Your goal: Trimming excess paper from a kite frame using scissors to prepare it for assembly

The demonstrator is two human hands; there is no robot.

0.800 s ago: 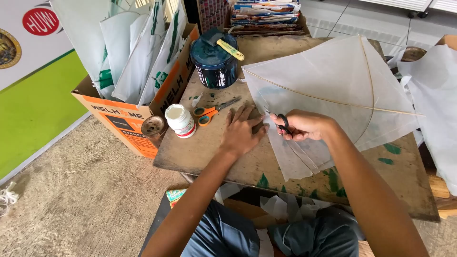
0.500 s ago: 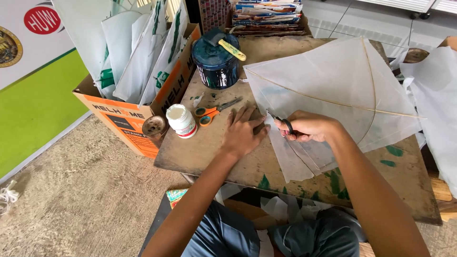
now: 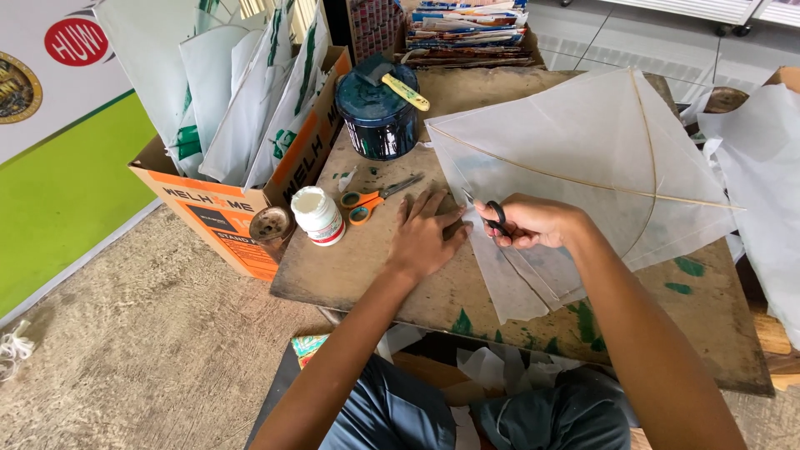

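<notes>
Right now the left hand lies flat, fingers spread, pressing the edge of a translucent white kite onto the wooden desk. Just beside it, the right hand has its grip closed through the black handles of scissors at the kite's left edge. Orange-handled scissors, a white glue bottle and a dark paint can sit near the left hand.
</notes>
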